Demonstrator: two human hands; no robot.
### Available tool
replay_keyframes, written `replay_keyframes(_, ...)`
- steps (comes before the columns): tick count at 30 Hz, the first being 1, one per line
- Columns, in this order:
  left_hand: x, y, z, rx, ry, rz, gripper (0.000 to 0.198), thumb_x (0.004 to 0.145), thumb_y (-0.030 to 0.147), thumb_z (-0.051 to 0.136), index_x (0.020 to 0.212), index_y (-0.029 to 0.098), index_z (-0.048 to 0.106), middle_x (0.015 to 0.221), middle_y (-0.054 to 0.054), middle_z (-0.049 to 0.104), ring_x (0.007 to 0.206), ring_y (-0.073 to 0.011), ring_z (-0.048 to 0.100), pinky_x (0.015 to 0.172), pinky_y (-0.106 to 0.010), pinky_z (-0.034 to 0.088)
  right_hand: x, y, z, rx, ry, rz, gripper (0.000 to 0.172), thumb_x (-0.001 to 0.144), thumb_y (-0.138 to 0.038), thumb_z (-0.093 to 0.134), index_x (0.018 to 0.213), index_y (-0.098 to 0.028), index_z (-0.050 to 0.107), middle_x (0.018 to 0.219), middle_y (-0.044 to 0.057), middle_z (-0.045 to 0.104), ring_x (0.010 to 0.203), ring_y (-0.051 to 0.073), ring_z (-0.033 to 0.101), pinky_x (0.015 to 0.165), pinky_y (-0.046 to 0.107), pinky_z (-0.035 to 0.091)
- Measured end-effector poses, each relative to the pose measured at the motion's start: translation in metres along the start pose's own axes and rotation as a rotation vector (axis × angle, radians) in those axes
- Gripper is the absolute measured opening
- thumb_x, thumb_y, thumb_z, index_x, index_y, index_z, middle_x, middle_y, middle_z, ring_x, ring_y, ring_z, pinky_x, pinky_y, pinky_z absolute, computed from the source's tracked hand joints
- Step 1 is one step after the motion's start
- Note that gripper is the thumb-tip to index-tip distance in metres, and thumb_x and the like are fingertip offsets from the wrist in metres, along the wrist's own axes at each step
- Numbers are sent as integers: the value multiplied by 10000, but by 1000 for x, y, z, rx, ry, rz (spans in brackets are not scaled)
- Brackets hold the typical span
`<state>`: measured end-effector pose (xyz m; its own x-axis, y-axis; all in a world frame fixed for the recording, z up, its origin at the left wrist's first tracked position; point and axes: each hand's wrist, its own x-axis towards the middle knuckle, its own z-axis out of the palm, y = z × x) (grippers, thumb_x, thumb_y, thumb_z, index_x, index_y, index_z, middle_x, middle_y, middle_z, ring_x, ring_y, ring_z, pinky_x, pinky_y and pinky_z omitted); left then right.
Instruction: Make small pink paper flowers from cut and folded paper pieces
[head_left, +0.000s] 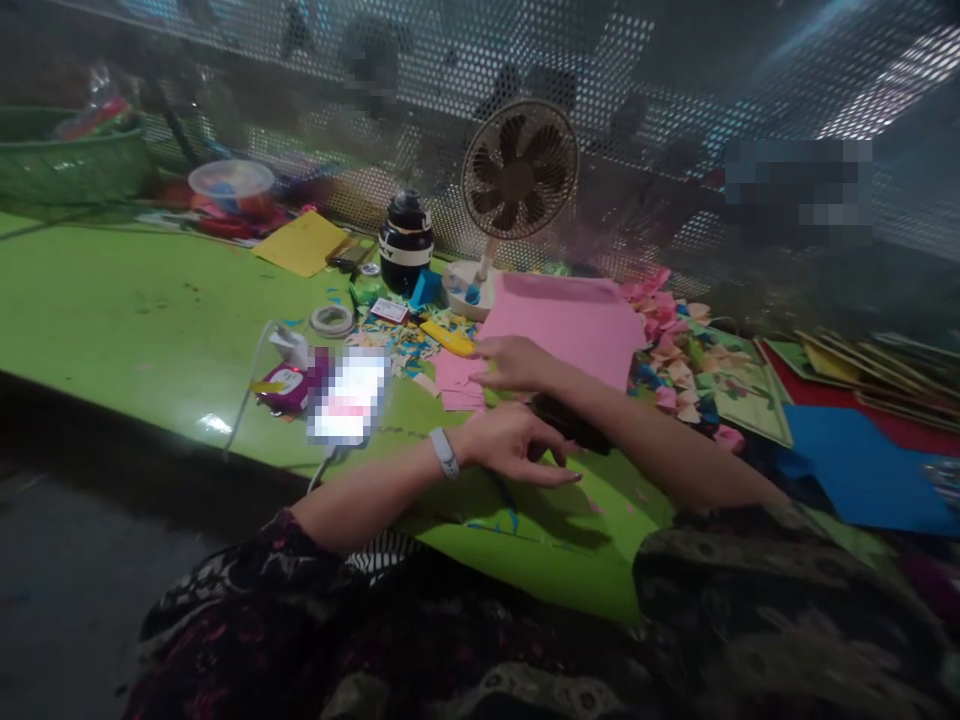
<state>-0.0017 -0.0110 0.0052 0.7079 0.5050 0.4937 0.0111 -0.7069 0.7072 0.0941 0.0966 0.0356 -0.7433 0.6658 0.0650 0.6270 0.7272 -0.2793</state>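
Note:
My right hand [514,365] lies flat with stretched fingers on a small stack of pink paper pieces [456,382], just in front of a large pink sheet [570,325]. My left hand [517,445], with a pale band on its wrist, hovers low over the green table [150,320] with its fingers apart and slightly curved, holding nothing. A dark object [574,425] that I cannot make out lies between the two forearms, touching the left hand's fingers. A yellow cutter-like tool [448,338] lies just beyond the small pink pieces.
A small desk fan [517,185], a black jar [406,243], a tape roll [331,320] and paper scraps stand behind the hands. Folded pink paper shapes [667,320] and stacked coloured sheets [862,450] fill the right. A yellow sheet [301,243] and green basket [67,160] lie far left.

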Motion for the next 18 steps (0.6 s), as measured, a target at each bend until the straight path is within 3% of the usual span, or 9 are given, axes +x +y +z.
replay_keyframes(4, 0, -3, 2, 33, 5, 47, 290, 858, 434, 653, 791, 180, 775, 488, -5, 611, 445, -99, 511, 477, -233, 346, 14, -11, 28, -191, -128, 11, 151, 650, -261, 782, 685, -208, 645, 851, 106, 738, 839, 284, 684, 691, 339, 483)
replay_keyframes(9, 1, -5, 1, 77, 28, 102, 286, 868, 419, 650, 814, 169, 778, 497, -7, 626, 448, -101, 529, 471, -234, 347, 18, -8, 27, -237, -166, -20, 124, 655, -236, 746, 660, -211, 624, 786, 87, 707, 748, 236, 645, 629, 315, 451)
replay_keyframes(13, 1, -6, 1, 97, 33, 113, 286, 872, 412, 654, 802, 162, 775, 500, -9, 628, 461, -103, 540, 472, -231, 340, 19, -14, 18, -347, -250, -1, 110, 755, -289, 698, 775, -181, 687, 909, 126, 724, 831, 257, 660, 654, 318, 452)
replay_keyframes(18, 0, -9, 0, 105, 14, 98, 298, 882, 396, 648, 855, 130, 780, 522, -21, 645, 465, -99, 537, 479, -230, 336, 20, -27, 15, -462, -336, 15, 254, 850, -280, 605, 1023, -123, 705, 1138, 170, 696, 1048, 285, 648, 774, 318, 471)
